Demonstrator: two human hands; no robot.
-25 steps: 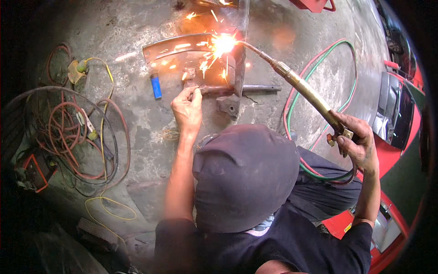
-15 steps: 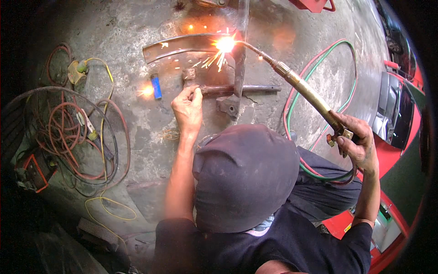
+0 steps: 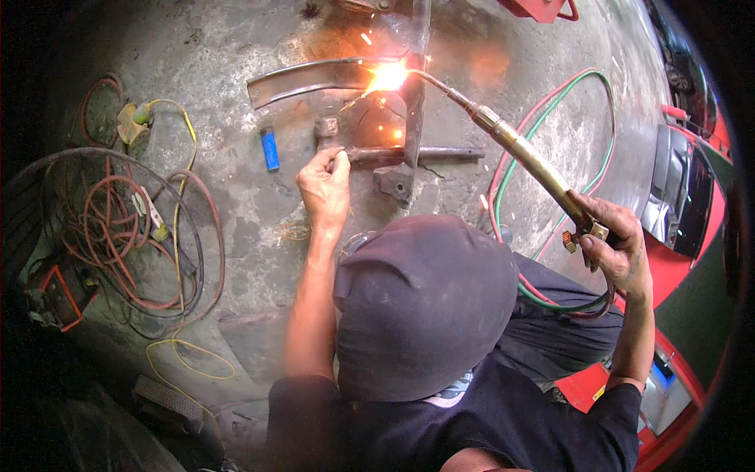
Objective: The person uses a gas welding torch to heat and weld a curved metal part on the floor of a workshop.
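Note:
My right hand [image 3: 617, 244] is wrapped round the valve end of a brass gas torch [image 3: 523, 149]. The torch's thin bent tip reaches left to a glaring flame [image 3: 388, 76], where a curved metal channel [image 3: 311, 81] meets an upright flat metal bar [image 3: 417, 102]. The glare hides the joint itself. My left hand [image 3: 324, 185] pinches a hammer [image 3: 452, 152] close to its head, with the handle pointing right across the bar's line. A bracket [image 3: 393, 182] with a hole sits at the bar's near end. Left of the hammer lies a small blue lighter [image 3: 270, 149].
Red and green hoses [image 3: 495, 189] loop from the torch over the concrete floor [image 3: 252, 236]. Tangled cables [image 3: 114, 236] and a yellow cord [image 3: 189, 130] lie at left. Red metal equipment [image 3: 543, 8] stands at the far edge, and more red parts [image 3: 676, 283] at right.
The flame's glow is larger and the spark spray has changed direction. The bright spark beside the blue lighter is gone. Both hands, the torch and the hammer stay almost in place.

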